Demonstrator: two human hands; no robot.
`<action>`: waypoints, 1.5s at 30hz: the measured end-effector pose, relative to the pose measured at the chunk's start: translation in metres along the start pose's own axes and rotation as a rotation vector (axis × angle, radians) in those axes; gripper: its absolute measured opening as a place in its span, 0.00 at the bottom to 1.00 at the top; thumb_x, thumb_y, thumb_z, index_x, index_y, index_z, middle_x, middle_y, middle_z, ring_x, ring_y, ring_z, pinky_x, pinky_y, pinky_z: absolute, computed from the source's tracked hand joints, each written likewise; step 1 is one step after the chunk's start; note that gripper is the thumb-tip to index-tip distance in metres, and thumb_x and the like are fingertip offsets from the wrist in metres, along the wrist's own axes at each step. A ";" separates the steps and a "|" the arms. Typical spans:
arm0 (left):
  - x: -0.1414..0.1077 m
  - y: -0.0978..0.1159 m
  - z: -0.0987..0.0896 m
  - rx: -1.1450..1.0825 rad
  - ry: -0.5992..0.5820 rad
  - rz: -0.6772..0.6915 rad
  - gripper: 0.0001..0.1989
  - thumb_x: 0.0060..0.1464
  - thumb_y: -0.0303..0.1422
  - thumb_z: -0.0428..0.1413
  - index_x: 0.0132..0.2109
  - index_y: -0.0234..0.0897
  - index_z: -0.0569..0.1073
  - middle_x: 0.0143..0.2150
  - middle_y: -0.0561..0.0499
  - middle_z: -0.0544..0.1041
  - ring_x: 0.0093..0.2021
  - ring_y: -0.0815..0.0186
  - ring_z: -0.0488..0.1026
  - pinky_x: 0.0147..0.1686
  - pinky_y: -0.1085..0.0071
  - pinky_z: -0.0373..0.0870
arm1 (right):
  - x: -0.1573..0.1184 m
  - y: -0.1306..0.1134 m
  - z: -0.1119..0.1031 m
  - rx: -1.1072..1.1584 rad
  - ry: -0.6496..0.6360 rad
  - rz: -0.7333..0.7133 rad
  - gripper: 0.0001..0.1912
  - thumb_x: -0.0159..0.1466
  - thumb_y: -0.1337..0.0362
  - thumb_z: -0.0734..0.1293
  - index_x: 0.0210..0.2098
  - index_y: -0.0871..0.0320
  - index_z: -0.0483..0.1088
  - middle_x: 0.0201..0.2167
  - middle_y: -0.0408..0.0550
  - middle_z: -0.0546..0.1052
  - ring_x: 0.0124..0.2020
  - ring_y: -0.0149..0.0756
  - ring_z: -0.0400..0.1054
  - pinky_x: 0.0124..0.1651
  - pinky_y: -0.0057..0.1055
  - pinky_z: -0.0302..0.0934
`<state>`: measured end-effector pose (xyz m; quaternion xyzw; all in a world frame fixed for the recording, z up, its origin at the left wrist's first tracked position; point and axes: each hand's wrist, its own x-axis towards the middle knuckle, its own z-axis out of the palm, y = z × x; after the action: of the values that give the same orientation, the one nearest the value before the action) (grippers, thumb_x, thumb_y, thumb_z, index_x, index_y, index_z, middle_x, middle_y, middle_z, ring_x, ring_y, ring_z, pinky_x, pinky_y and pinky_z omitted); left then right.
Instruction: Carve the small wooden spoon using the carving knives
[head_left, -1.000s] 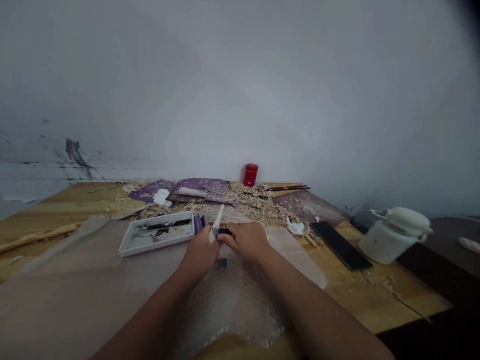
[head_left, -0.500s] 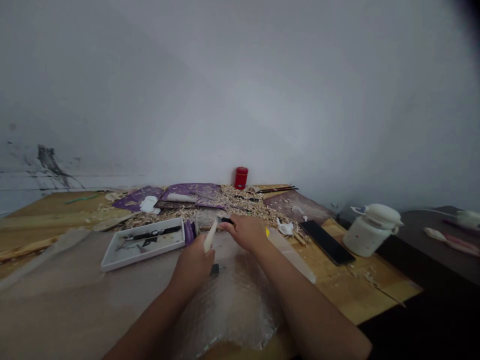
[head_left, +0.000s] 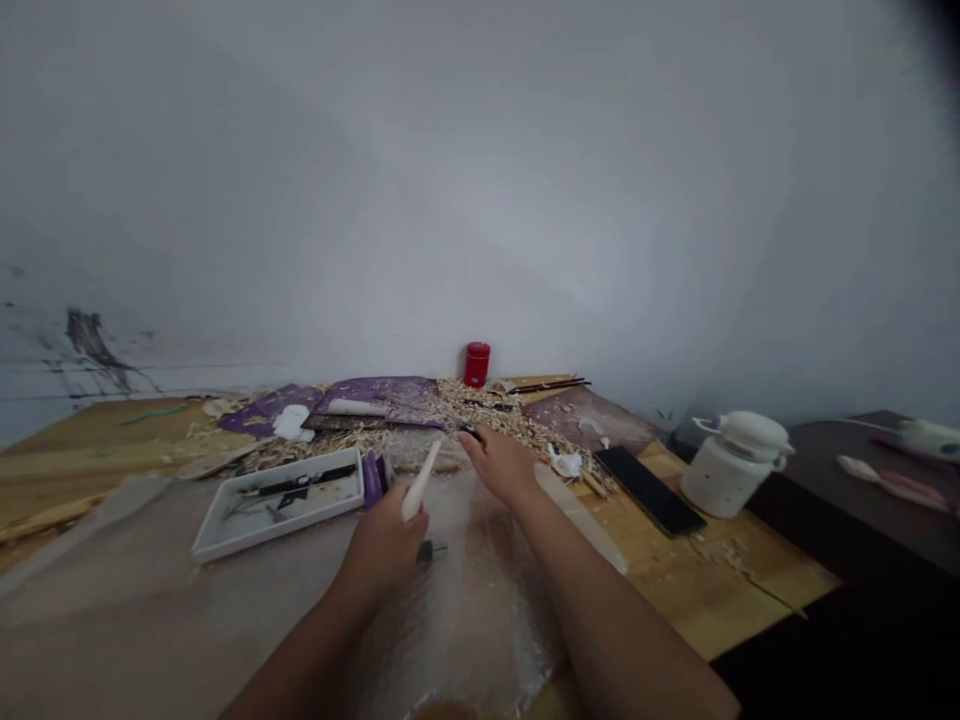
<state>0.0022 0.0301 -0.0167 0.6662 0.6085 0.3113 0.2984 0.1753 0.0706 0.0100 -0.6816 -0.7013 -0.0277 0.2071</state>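
— Starting with the left hand (head_left: 386, 540), what is being gripped there?

— A pale stick (head_left: 424, 480) is clasped in its closed fingers. The lower end is covered by the hand; the upper end is left exposed, slanted forward and toward the right.

— And how is the right hand (head_left: 504, 465) occupied?

— A dark tool (head_left: 469, 433) is pinched between thumb and fingers. Most of it is hidden, so its full shape cannot be told. It is held near the stick's upper end, with a small gap seen between them.

— Where is the stick placed, then?

— It is held above the clear wrap (head_left: 480, 610), by which the middle of the table (head_left: 750, 600) is covered. Close beside the left hand, a small dark piece (head_left: 426, 551) with a thin tip can be seen.

— What is found around the hands?

— To the left, dark implements (head_left: 304, 478) are contained in a white tray (head_left: 281, 529), with a purple object (head_left: 373, 480) set at its right end. Beyond the hands, wood shavings (head_left: 517, 425) are scattered before a red can (head_left: 476, 365). On the right, a black phone (head_left: 649, 490) is laid beside a white jug (head_left: 724, 475).
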 end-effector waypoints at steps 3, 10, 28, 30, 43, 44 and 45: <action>-0.001 0.000 -0.001 -0.079 -0.044 -0.037 0.09 0.47 0.37 0.45 0.34 0.38 0.64 0.19 0.55 0.64 0.17 0.69 0.63 0.17 0.75 0.56 | -0.004 -0.004 0.000 0.078 -0.009 -0.070 0.28 0.60 0.43 0.45 0.41 0.52 0.65 0.33 0.47 0.74 0.34 0.38 0.67 0.33 0.29 0.55; -0.003 0.004 -0.004 -0.071 -0.075 0.005 0.17 0.48 0.42 0.43 0.38 0.36 0.68 0.15 0.56 0.63 0.16 0.69 0.62 0.19 0.75 0.56 | -0.008 -0.008 -0.003 0.268 -0.030 -0.251 0.23 0.57 0.46 0.55 0.46 0.50 0.62 0.37 0.43 0.73 0.38 0.35 0.66 0.36 0.26 0.53; 0.004 0.010 -0.020 -1.128 0.141 -0.082 0.10 0.38 0.31 0.59 0.28 0.33 0.65 0.19 0.58 0.65 0.18 0.78 0.59 0.26 0.75 0.65 | -0.004 -0.001 -0.006 0.621 -0.286 -0.335 0.08 0.56 0.62 0.60 0.26 0.60 0.65 0.19 0.38 0.66 0.21 0.25 0.59 0.24 0.20 0.50; 0.004 0.011 -0.016 -1.227 0.112 -0.089 0.09 0.38 0.30 0.59 0.28 0.33 0.66 0.18 0.59 0.64 0.18 0.79 0.59 0.27 0.76 0.65 | -0.010 -0.009 -0.005 0.623 -0.316 -0.396 0.08 0.57 0.62 0.60 0.27 0.60 0.65 0.19 0.38 0.65 0.21 0.24 0.57 0.24 0.19 0.49; -0.001 0.012 -0.012 -1.102 -0.175 -0.238 0.12 0.43 0.38 0.55 0.31 0.34 0.66 0.25 0.54 0.66 0.24 0.72 0.65 0.25 0.74 0.62 | -0.012 -0.011 -0.010 0.367 -0.101 -0.321 0.19 0.60 0.50 0.54 0.40 0.56 0.65 0.32 0.44 0.72 0.33 0.32 0.64 0.33 0.23 0.52; -0.002 0.013 -0.012 -1.078 -0.193 -0.236 0.12 0.43 0.39 0.54 0.31 0.34 0.66 0.25 0.54 0.66 0.24 0.72 0.64 0.25 0.74 0.62 | -0.012 -0.012 -0.010 0.360 -0.086 -0.334 0.19 0.60 0.50 0.53 0.41 0.55 0.64 0.33 0.44 0.72 0.33 0.32 0.64 0.33 0.23 0.52; -0.003 0.014 -0.011 -1.057 -0.209 -0.235 0.13 0.43 0.40 0.54 0.31 0.34 0.66 0.25 0.54 0.66 0.23 0.72 0.64 0.25 0.73 0.62 | -0.013 -0.013 -0.010 0.353 -0.077 -0.350 0.19 0.61 0.50 0.52 0.42 0.55 0.63 0.33 0.44 0.72 0.34 0.32 0.64 0.32 0.23 0.52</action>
<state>0.0020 0.0264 0.0013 0.3805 0.4066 0.4714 0.6838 0.1648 0.0539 0.0175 -0.5033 -0.8101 0.0858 0.2882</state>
